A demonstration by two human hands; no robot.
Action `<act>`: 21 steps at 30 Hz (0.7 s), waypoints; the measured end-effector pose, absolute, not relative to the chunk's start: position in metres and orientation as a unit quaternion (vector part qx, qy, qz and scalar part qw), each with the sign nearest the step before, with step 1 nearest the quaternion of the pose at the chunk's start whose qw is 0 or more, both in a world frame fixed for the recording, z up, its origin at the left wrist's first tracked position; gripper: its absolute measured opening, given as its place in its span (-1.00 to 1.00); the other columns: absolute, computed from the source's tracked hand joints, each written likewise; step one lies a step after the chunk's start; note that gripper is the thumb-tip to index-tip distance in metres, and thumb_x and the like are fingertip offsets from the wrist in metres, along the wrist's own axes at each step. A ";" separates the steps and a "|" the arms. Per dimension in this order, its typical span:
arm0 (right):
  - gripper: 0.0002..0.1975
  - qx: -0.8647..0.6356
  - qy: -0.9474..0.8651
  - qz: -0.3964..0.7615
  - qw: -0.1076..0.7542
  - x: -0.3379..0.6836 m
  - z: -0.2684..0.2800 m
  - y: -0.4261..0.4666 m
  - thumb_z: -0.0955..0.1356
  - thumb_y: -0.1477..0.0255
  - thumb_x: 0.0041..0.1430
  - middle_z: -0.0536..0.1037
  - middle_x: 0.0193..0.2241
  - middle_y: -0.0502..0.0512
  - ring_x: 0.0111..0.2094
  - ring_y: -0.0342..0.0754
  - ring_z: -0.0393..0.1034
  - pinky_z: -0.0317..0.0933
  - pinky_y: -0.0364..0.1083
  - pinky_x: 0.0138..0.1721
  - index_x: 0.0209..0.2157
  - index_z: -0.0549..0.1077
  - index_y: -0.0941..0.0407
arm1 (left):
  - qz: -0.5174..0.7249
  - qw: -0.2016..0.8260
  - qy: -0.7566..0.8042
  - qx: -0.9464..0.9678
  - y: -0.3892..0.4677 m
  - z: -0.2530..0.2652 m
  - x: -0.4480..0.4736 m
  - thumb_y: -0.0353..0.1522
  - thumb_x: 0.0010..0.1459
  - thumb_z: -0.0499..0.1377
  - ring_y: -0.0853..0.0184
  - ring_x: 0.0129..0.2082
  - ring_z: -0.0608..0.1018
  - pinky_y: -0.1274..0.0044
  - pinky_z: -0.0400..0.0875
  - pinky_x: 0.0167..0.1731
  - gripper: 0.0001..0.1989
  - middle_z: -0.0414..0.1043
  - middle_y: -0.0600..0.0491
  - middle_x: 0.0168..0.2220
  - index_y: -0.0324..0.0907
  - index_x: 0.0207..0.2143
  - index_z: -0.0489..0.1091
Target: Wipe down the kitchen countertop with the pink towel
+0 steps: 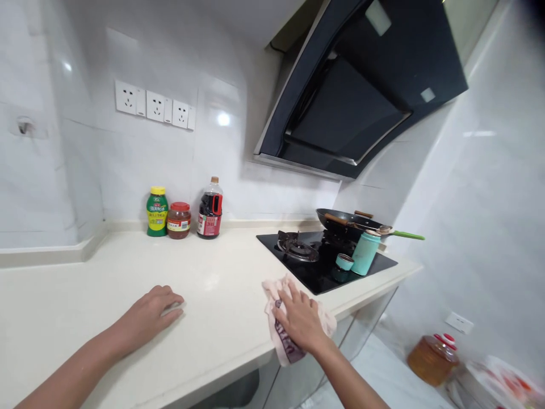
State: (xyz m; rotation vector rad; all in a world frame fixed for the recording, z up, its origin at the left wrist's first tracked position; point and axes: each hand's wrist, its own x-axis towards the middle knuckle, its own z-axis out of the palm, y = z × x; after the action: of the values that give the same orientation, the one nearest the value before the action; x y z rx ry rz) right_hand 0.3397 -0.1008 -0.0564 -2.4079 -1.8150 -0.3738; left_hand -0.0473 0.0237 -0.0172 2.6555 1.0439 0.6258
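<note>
**Right hand spread on a cloth at the counter's edge**

In the head view, the right hand lies palm down, fingers apart, on a pink cloth at the front edge of the counter, near the stove. The left hand is at the counter, thumb apart from loosely bent fingers. A jar stands between two bottles by the wall; a teal canister stands on the stove.
</note>
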 end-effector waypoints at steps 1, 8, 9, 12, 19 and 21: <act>-0.45 -0.779 -0.613 -0.121 0.054 0.334 -0.055 -0.104 0.17 0.06 0.38 -0.15 0.39 0.08 0.25 0.36 0.00 -0.01 0.28 0.16 0.31 0.18 -0.09 | 0.218 0.115 0.355 0.902 0.023 -0.017 -0.049 -0.10 0.28 0.05 0.16 -0.06 0.50 0.42 0.38 -0.06 -0.65 0.51 -0.01 -0.13 -0.05 -0.12 0.52; -0.48 -0.760 -0.625 -0.154 0.092 0.375 -0.059 -0.128 0.17 -0.01 0.34 0.08 0.31 0.13 0.26 0.33 -0.04 0.01 0.32 0.14 0.25 0.27 -0.17 | 0.218 0.143 0.365 0.894 0.022 -0.018 -0.055 -0.13 0.30 0.03 0.20 -0.07 0.49 0.43 0.37 -0.05 -0.67 0.49 0.00 -0.13 -0.06 -0.10 0.50; -0.48 -0.776 -0.602 -0.168 0.088 0.386 -0.060 -0.128 0.18 0.00 0.34 0.17 0.24 0.19 0.21 0.34 0.05 0.04 0.33 0.11 0.24 0.28 -0.17 | 0.219 0.143 0.363 0.894 0.021 -0.018 -0.054 -0.14 0.30 0.03 0.20 -0.08 0.48 0.43 0.37 -0.06 -0.67 0.48 0.00 -0.13 -0.06 -0.11 0.50; -0.51 -0.791 -0.586 -0.167 0.059 0.408 -0.064 -0.117 0.15 0.09 0.38 0.36 0.02 0.24 0.02 0.27 0.25 0.15 0.19 0.04 0.25 0.28 -0.12 | 0.222 0.140 0.351 0.899 0.015 -0.017 -0.050 -0.17 0.31 0.03 0.19 -0.10 0.47 0.40 0.36 -0.07 -0.68 0.48 -0.02 -0.15 -0.07 -0.13 0.51; -0.49 -0.803 -0.572 -0.163 0.031 0.414 -0.061 -0.035 0.18 0.16 0.38 0.37 -0.10 0.34 -0.06 0.32 0.28 0.15 0.14 0.01 0.26 0.29 0.05 | 0.244 0.168 0.319 0.900 -0.007 -0.010 -0.031 -0.28 0.30 0.05 0.24 -0.13 0.50 0.42 0.41 -0.09 -0.76 0.45 0.00 -0.16 -0.08 -0.16 0.51; -0.46 -0.807 -0.567 -0.162 0.030 0.411 -0.060 -0.010 0.18 0.14 0.38 0.37 -0.09 0.37 -0.05 0.34 0.28 0.14 0.15 0.00 0.27 0.29 0.09 | 0.252 0.167 0.319 0.898 -0.008 -0.012 -0.029 -0.31 0.29 0.07 0.25 -0.14 0.52 0.43 0.42 -0.10 -0.78 0.45 0.00 -0.16 -0.08 -0.17 0.51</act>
State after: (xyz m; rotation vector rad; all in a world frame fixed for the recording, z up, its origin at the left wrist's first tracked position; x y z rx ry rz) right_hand 0.4107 -0.0098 -0.0597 -2.4884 -1.7488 -0.4987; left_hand -0.0291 -0.0084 -0.0117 2.5564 0.9073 0.7177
